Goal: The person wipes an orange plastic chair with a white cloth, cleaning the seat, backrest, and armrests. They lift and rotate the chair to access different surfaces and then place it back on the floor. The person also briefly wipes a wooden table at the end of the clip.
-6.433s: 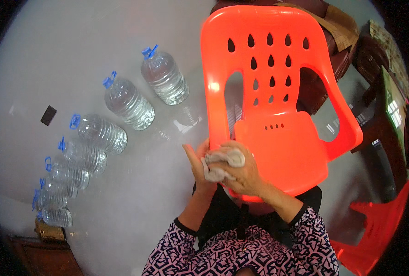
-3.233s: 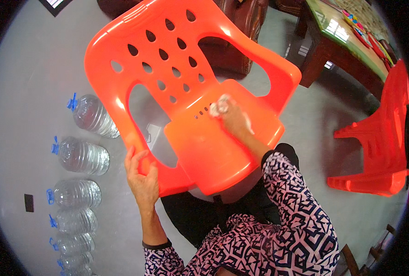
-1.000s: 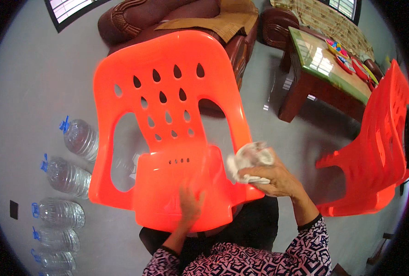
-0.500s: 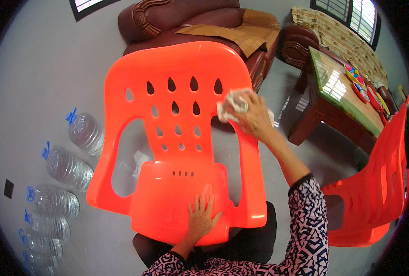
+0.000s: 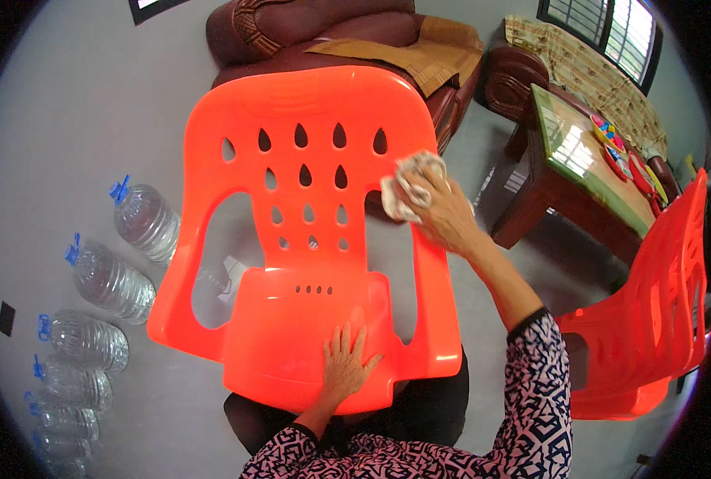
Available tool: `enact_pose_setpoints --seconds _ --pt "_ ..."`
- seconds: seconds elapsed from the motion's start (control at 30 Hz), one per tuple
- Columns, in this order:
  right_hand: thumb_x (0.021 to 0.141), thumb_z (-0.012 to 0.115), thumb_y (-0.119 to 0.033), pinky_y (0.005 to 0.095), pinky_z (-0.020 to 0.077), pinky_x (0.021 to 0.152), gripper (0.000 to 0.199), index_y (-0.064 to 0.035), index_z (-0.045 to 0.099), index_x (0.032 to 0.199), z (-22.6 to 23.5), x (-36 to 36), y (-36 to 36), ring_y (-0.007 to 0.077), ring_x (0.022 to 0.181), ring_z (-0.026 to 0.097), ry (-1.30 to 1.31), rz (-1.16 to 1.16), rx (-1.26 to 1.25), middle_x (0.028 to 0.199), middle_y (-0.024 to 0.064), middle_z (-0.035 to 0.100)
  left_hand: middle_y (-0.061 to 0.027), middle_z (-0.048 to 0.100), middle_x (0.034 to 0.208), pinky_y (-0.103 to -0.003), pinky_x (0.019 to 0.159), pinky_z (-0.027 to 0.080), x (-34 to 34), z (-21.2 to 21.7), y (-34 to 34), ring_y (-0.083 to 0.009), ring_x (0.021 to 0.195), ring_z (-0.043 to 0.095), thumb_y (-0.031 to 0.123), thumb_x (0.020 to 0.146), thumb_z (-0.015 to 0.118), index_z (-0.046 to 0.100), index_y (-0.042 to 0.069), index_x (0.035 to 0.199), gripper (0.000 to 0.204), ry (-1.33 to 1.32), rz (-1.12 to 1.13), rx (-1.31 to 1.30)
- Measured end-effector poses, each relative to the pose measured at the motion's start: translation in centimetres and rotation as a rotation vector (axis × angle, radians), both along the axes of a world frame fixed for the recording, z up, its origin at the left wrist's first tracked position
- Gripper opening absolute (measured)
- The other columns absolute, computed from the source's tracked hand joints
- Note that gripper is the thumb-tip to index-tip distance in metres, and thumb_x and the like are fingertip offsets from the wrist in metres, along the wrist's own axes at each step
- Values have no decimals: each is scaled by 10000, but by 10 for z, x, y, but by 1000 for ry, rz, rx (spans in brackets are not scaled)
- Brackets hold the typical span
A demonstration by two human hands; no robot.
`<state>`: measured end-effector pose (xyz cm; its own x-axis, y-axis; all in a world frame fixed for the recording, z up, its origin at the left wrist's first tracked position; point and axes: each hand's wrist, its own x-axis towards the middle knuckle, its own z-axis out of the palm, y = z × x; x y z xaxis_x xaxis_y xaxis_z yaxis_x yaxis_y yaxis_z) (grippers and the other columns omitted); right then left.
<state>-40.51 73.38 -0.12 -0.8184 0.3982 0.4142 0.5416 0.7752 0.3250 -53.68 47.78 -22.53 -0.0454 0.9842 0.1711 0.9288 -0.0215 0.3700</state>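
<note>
In front of me stands an orange-red plastic armchair (image 5: 307,335) with teardrop holes through its backrest. My left hand (image 5: 347,366) lies flat on the seat near its front edge, fingers spread and holding nothing. My right hand (image 5: 445,209) grips a crumpled whitish cloth (image 5: 407,191). It presses the cloth to the right side of the chair, where the armrest joins the backrest. The fingertips are partly hidden in the cloth's folds.
Large clear water bottles (image 5: 104,279) with blue caps line the left wall. A brown leather sofa (image 5: 291,60) is behind the chair. To the right are a green-edged wooden table (image 5: 523,191) and another red plastic chair (image 5: 643,335).
My right hand and the cloth have shifted only slightly at the armrest's top. My left hand stays flat on the seat. The whole view has tilted a little.
</note>
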Motion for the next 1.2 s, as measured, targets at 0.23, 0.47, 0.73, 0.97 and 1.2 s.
enact_pose_setpoints --seconds 0.23,0.47,0.73,0.97,1.2 --pt "762 615 -163 445 344 1050 632 -120 438 1367 1 14 -14 311 1292 378 -56 -86 -69 1459 81 352 -227 306 1448 -594 1013 266 2 2 4 -415 1323 294 584 869 501 370 99 1416 743 51 -7 -15" --pt "829 498 -140 453 307 1066 549 -96 415 1370 29 -56 51 290 1280 412 89 -32 368 1432 102 405 -242 321 1440 -590 1034 220 0 1 -1 -418 1331 284 593 877 474 364 102 1424 743 -48 -28 -31" --pt "839 502 -130 456 302 1065 505 -134 438 1340 56 -189 101 269 1314 378 202 98 371 1403 90 419 -248 287 1467 -585 1057 169 -1 12 2 -414 1362 235 604 878 457 344 112 1442 757 -82 -45 -110" --pt "823 534 -139 498 291 1069 526 -210 464 1340 57 -135 83 251 1341 354 90 -134 506 1455 29 370 -226 294 1466 -573 1065 167 0 3 3 -393 1360 236 609 865 476 376 108 1420 755 -131 -8 -44" --pt "834 503 -113 463 263 1104 572 -200 416 1392 28 -47 64 271 1366 324 104 -186 308 1489 46 335 -230 328 1435 -563 1064 182 1 4 2 -403 1345 250 591 862 496 390 96 1408 745 -127 -2 -38"
